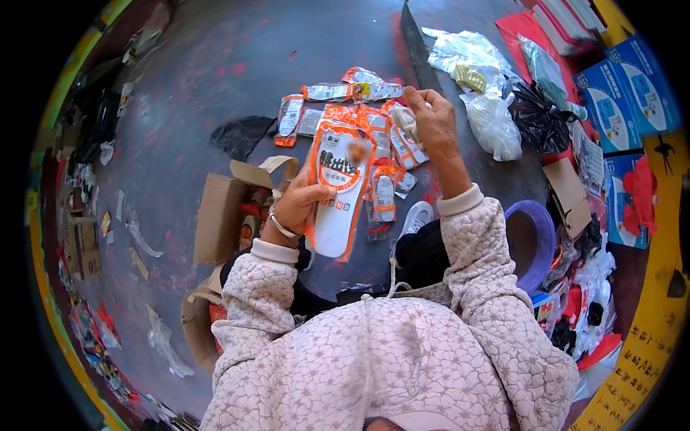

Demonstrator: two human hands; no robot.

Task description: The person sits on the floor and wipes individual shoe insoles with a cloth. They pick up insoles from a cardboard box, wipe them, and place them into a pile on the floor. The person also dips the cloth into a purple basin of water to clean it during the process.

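Note:
My left hand [296, 202] grips a flat orange-and-white plastic packet [338, 194] by its left edge, thumb across the front. It is tilted slightly, its printed face toward me. My right hand [435, 122] is raised at the right of the pile, thumb and fingertips pinched together. I cannot make out what, if anything, is between them. Beyond the held packet, several similar orange-edged packets [290, 118] lie loosely spread on the grey floor [180, 136]. One packet [379, 91] lies beside my right fingertips. A whitish crumpled piece [405, 121] is below that hand.
An opened cardboard box [219, 215] with packets inside stands at left, a black plastic scrap [243, 136] beyond it. At right are clear plastic bags [492, 122], a black bag [540, 118], blue boxes [611, 104] and a purple basin [543, 241].

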